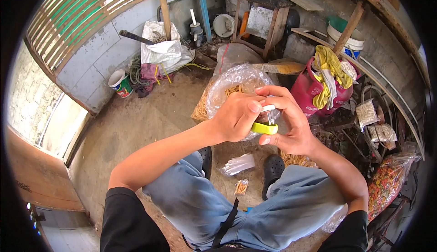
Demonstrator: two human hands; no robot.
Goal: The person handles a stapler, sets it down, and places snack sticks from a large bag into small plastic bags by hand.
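Observation:
My left hand (237,117) is closed, its fingers bent against a small clear item with a white top and a yellow-green band (265,128). From the other side, my right hand (291,123) curls its fingers and thumb around the same item. Both hands are raised above a large clear plastic bag (215,98) holding tan sticks. Below them on the floor lie a bundle of clear plastic wrappers (238,164) and a small packet of tan sticks (241,187).
Pink container (309,88) with yellow cloths stands at right, near a bag of colourful pieces (392,183). A white sack (165,51) and paint bucket (121,84) are at back left. More tan sticks (298,159) lie by my right foot.

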